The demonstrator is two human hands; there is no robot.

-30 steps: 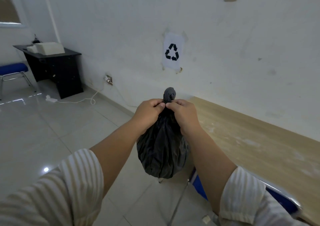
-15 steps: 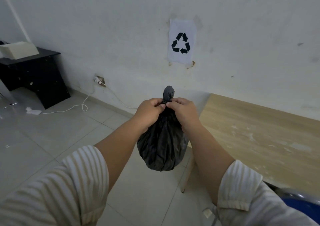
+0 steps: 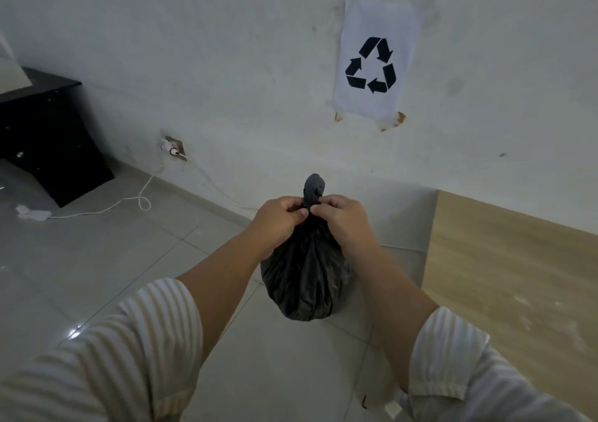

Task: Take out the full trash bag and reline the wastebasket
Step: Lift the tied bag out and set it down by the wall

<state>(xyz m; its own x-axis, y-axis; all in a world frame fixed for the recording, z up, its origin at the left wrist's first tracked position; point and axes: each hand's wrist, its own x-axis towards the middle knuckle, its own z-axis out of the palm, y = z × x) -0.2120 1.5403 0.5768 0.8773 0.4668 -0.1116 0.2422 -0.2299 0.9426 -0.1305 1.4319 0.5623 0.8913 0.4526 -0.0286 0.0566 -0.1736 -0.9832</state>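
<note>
A full black trash bag (image 3: pixel 307 279) hangs in the air in front of me, its neck twisted into a knot that sticks up between my hands. My left hand (image 3: pixel 280 216) pinches the neck from the left and my right hand (image 3: pixel 339 216) pinches it from the right, fingertips almost meeting. The bag's round body dangles below my wrists, above the tiled floor. No wastebasket is in view.
A white wall ahead carries a paper recycling sign (image 3: pixel 375 60). A wooden table (image 3: pixel 517 276) stands at the right against the wall. A black desk (image 3: pixel 48 133) is at far left. A wall socket (image 3: pixel 174 148) feeds a white cable (image 3: pixel 129 203) across the grey tiles.
I have come closer to the wall and the recycling sign, which now looms larger and higher. The bag stays held at its neck by both hands, hanging the same way.
</note>
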